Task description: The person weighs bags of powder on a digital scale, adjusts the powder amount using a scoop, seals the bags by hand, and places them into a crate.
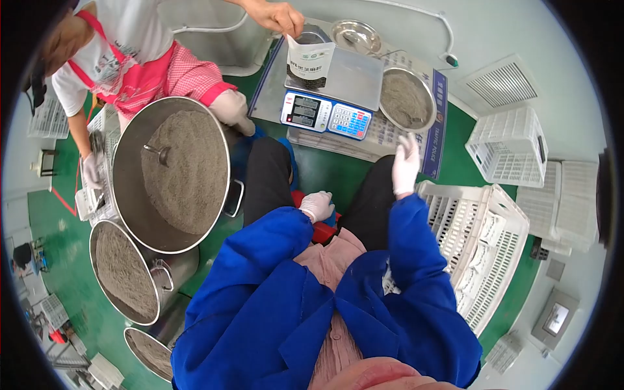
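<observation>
My right hand (406, 164), in a white glove, is raised with fingers stretched out, holding nothing. It is nearest to a steel bowl (430, 97) of grey-brown powder. My left hand (317, 206), also gloved, rests between my knees above a red seat (321, 233). Its fingers are curled, and whatever may be in them is hidden. Ahead of me, a printed pouch (310, 64) with dark contents stands on the pan of a digital scale (326, 116). A co-worker's bare hand (279, 17) grips the pouch at its top edge.
To my left stand a large steel pot (133, 188) of powder with a ladle (158, 154) in it, and smaller powder pots (123, 270). A co-worker in a pink apron (140, 81) sits behind. White crates (478, 227) with pouches stand at right; another steel bowl (356, 36) sits beyond the scale.
</observation>
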{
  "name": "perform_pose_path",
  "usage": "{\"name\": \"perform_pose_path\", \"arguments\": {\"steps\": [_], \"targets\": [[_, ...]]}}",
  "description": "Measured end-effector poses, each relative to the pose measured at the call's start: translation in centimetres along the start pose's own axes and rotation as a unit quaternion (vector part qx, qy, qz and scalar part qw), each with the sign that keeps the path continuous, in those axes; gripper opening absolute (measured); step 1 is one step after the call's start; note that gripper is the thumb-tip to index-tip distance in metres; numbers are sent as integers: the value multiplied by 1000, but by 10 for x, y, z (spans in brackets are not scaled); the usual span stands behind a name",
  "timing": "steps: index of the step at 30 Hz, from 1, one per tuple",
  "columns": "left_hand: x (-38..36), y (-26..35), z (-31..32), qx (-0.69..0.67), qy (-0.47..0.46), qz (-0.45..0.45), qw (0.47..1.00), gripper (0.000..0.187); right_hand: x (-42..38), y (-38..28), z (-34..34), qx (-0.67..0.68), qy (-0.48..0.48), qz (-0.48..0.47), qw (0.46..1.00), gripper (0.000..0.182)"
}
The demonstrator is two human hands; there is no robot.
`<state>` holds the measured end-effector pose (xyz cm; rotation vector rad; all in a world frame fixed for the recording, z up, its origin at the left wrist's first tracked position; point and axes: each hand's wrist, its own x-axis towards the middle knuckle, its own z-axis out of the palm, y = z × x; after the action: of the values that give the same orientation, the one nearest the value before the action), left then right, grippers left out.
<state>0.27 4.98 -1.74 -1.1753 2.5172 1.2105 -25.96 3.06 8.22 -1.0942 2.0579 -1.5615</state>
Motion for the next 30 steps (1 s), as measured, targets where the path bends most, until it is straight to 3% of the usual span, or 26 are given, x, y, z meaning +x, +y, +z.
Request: {"name": "perform_pose_path", "arguments": {"steps": [2,5,6,8,9,12,16,20,24,27,30], "targets": [[0,8,-9,-6,-29,-9,1000,47,39,27,-24,-39,2,27,999,57],[4,12,-5,-27,32,14,999,38,87,46,-40,-129,-3,78,988,69],[6,14,-7,-28,10,7,1000,41,100,51,-41,-151,-21,92,984,68],[8,18,-9,-31,-32,-7,999,49,121,54,-38,-213,-41,83,973,64],[8,19,-11,-33,-36,-9,999,49,127,54,-33,-217,-28,77,973,47],[8,17,-12,-37,-35,-14,999,47,142,48,-22,-247,-79,70,963,34],[8,12,-10,-38,-13,-20,999,39,160,35,-19,-400,-104,-18,910,27],[8,12,-11,-46,13,-29,998,34,166,-22,-23,-434,-67,-149,886,24],[11,9,-5,-48,15,-14,999,35,176,-15,-35,-486,-135,-128,854,23],[10,11,-7,-42,14,-10,999,35,176,-12,-44,-440,-68,-121,887,24],[7,12,-6,-40,7,-10,999,35,185,-13,-49,-284,-9,-42,958,28]]}}
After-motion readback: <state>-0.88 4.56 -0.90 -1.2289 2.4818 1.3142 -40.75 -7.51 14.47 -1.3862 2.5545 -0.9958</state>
